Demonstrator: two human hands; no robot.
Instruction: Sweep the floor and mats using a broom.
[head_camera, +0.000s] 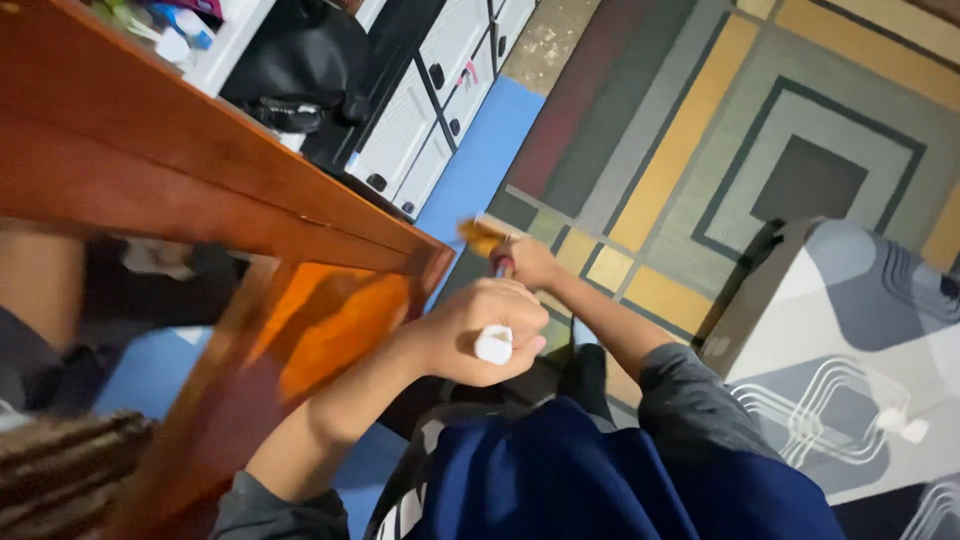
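- Your left hand (480, 330) is curled into a fist, fingers wrapped tight round a small white cylindrical object (493, 345); only its rounded end shows, poking out below the knuckles.
- That white object sits inside your grip, just beside the corner of the polished reddish-brown wooden table (200, 170), whose slanted leg (300, 340) runs down to the left of your wrist.
- Your right hand (528, 262) is closed round a thin tool with a red handle (503, 265); the handle shows just left of your fingers, and they hide the rest of it.
- A blurred golden-brown tip (480, 238) stands out above and left of the right hand, close by the table corner. You cannot tell whether it touches the wood.
- The two hands are near each other, the right one higher and farther from you, the left one lower and closer.
- Both forearms come out of grey sleeves (690, 395); dark blue cloth (580, 470) covers your lap below them.
- A rug of grey, yellow and dark nested squares (760, 120) lies beyond the hands, with a strip of blue mat (480, 160) along its left edge.
- A grey-and-white patterned cushion (850, 340) sits at your right.
- White drawers with dark knobs (430, 110) stand behind the table.
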